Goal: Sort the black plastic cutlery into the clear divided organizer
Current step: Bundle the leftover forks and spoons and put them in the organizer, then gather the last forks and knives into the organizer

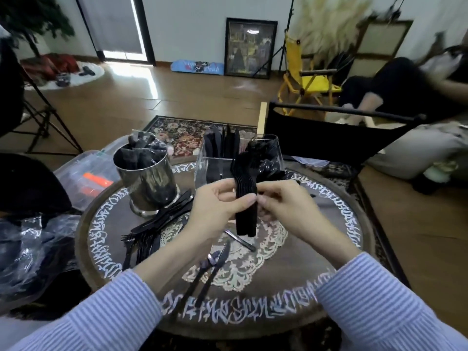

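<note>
A stacked bundle of black plastic forks (246,188) stands upright above the table's middle, tines up. My left hand (217,206) grips its handles from the left, and my right hand (283,206) pinches it from the right. Just behind stands the clear divided organizer (202,168), with black knives upright in its back compartment and more cutlery at its right. A loose pile of black forks and knives (157,224) lies on the table to the left. Two single pieces (207,269) lie near the front.
A shiny metal cup (149,183) full of black cutlery stands at the back left of the round patterned table (336,224). A clear lidded bin (83,178) and plastic bags (30,249) sit left. A black chair (329,138) and a seated person are right.
</note>
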